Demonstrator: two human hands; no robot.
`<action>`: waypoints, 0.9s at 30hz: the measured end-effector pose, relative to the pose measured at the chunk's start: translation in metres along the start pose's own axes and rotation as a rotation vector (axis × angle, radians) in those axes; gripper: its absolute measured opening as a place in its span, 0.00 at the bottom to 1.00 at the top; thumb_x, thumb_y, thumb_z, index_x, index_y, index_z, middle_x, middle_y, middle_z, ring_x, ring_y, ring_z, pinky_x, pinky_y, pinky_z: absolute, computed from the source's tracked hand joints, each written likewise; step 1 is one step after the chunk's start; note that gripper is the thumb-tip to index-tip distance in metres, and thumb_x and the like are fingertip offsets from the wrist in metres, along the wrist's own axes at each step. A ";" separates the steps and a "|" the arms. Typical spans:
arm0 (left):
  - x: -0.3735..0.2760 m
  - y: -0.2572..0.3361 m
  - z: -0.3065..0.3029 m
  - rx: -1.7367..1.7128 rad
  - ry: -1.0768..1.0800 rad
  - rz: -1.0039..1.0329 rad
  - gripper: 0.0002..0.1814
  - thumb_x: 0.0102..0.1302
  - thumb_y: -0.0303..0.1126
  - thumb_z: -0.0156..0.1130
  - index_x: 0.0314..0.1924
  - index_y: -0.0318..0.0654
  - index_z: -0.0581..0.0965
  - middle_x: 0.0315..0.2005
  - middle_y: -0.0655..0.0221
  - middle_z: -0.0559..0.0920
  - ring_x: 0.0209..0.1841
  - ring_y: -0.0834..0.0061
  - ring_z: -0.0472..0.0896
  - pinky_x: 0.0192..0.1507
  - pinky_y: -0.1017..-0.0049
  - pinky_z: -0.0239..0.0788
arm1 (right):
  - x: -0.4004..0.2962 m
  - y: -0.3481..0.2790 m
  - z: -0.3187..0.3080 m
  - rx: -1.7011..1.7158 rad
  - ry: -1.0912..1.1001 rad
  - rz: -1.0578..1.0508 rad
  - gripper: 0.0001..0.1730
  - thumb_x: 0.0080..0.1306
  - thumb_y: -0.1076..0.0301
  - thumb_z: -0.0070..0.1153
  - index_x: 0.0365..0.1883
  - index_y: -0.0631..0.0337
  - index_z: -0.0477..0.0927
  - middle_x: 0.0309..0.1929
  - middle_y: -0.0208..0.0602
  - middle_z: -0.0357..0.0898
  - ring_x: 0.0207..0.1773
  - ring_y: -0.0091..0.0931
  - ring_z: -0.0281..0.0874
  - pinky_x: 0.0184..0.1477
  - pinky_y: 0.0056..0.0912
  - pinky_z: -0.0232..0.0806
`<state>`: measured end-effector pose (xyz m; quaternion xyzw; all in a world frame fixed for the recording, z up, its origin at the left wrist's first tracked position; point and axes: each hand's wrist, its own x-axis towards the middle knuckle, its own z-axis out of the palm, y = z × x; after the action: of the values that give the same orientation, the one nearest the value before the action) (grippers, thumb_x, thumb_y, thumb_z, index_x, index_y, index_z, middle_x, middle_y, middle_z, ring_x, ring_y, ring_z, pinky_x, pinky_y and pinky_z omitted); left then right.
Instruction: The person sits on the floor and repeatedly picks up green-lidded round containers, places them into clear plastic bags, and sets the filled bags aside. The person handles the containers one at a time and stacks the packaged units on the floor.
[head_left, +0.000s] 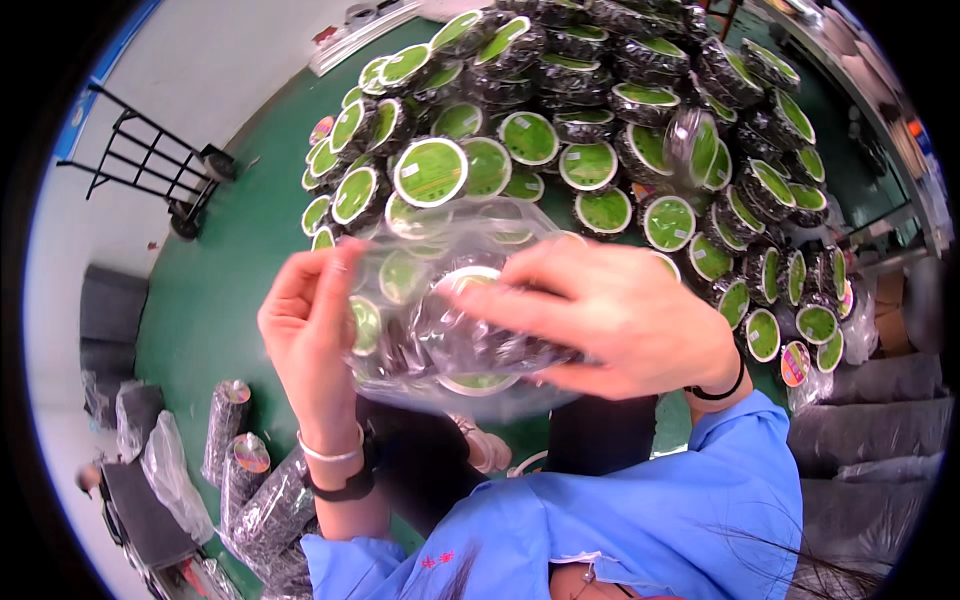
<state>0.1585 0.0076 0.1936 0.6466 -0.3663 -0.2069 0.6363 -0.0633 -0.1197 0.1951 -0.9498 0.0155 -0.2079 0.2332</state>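
A clear plastic bag (450, 225) is stretched between my two hands, in front of my lap. At its left edge, my left hand (311, 322) pinches the film between thumb and fingers. On the other side my right hand (592, 322), blurred, has its fingers over a dark, plastic-wrapped roll (487, 337) with a round white-rimmed label. The roll seems to be inside the bag or just behind the film; the overlap hides which. Beyond the bag rises a big heap of similar wrapped rolls (529, 139) with green round labels.
A black hand truck (150, 154) leans at the left wall. Long wrapped rolls (274, 502) lie at lower left, beside a dark folded cart (146, 514). Dark wrapped stacks (870, 435) stand at right, below a metal rack (892, 165). The floor (225, 300) is green.
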 end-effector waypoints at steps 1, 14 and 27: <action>-0.006 0.009 0.011 0.109 -0.073 -0.019 0.07 0.70 0.27 0.59 0.40 0.30 0.81 0.17 0.85 0.71 0.15 0.97 0.55 0.18 0.87 0.39 | 0.000 0.001 0.004 -0.044 -0.032 0.036 0.31 0.51 0.71 0.68 0.57 0.56 0.77 0.48 0.39 0.79 0.44 0.35 0.80 0.44 0.34 0.75; -0.008 -0.013 0.012 -0.149 -0.076 -0.118 0.06 0.71 0.27 0.58 0.38 0.30 0.78 0.15 0.83 0.71 0.14 0.95 0.56 0.16 0.86 0.40 | -0.064 0.432 0.045 0.047 1.168 1.518 0.68 0.40 0.37 0.76 0.62 0.84 0.55 0.62 0.71 0.55 0.60 0.52 0.68 0.60 0.49 0.66; 0.008 -0.014 0.010 -0.250 -0.035 -0.182 0.08 0.74 0.29 0.53 0.42 0.31 0.76 0.17 0.82 0.68 0.11 0.96 0.54 0.12 0.87 0.41 | -0.051 0.256 0.084 1.351 1.253 0.360 0.26 0.67 0.69 0.54 0.62 0.62 0.63 0.57 0.39 0.72 0.56 0.30 0.73 0.59 0.43 0.70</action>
<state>0.1591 -0.0066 0.1806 0.5893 -0.2885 -0.3190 0.6839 -0.0584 -0.3047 -0.0072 -0.3116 0.1608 -0.6071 0.7131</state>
